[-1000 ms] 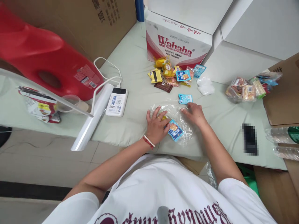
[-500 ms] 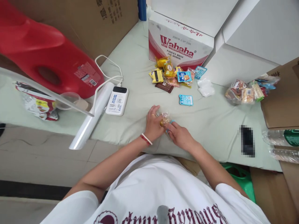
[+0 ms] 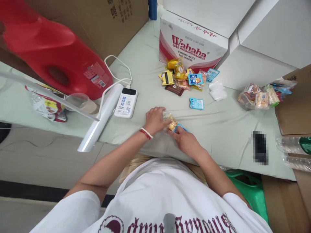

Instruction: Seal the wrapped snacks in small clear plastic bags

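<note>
A clear-wrapped snack packet (image 3: 172, 124) with golden contents and a blue part lies between my hands, just above the green tablecloth. My left hand (image 3: 155, 121), with a red and white bracelet at the wrist, holds the wrapper's left side, thumb across it. At its lower right end, my right hand (image 3: 187, 139) grips the packet with thumb and fingers. The blue part (image 3: 181, 127) sticks out beside my right thumb; its kind is unclear. Beyond my hands, a small blue sachet (image 3: 196, 104) lies flat by itself.
Several wrapped snacks (image 3: 179, 76) are heaped against a Wahaha water carton (image 3: 191, 42). White packets (image 3: 217, 90) lie beside them, and a snack bag (image 3: 254, 96) farther right. On the left are a white power bank (image 3: 125, 103), a plastic-film roll (image 3: 100, 119) and a red jug (image 3: 63, 61).
My left hand has shifted left and opened away from my right hand, so more of the golden contents and blue part show. The whole view has moved slightly.
</note>
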Action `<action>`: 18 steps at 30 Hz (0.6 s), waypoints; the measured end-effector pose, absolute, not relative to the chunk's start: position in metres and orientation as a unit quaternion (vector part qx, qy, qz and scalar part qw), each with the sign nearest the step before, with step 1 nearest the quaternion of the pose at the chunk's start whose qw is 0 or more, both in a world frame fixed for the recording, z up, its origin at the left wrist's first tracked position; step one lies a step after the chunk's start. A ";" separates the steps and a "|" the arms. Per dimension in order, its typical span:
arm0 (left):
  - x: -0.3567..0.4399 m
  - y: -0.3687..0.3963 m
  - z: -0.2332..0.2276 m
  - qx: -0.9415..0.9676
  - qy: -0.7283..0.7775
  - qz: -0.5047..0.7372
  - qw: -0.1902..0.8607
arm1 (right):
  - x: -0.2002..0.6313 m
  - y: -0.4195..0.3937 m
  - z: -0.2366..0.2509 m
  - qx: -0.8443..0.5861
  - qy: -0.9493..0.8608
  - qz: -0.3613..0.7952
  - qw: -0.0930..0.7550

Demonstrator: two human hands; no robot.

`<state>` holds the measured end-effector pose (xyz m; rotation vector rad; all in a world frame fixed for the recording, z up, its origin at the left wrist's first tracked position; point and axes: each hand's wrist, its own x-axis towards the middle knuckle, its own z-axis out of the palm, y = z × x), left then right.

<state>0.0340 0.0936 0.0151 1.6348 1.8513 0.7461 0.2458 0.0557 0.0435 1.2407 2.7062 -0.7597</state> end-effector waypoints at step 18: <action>0.071 0.051 0.024 0.680 0.588 0.363 0.245 | 0.255 0.048 0.023 0.367 0.879 -0.285 -0.110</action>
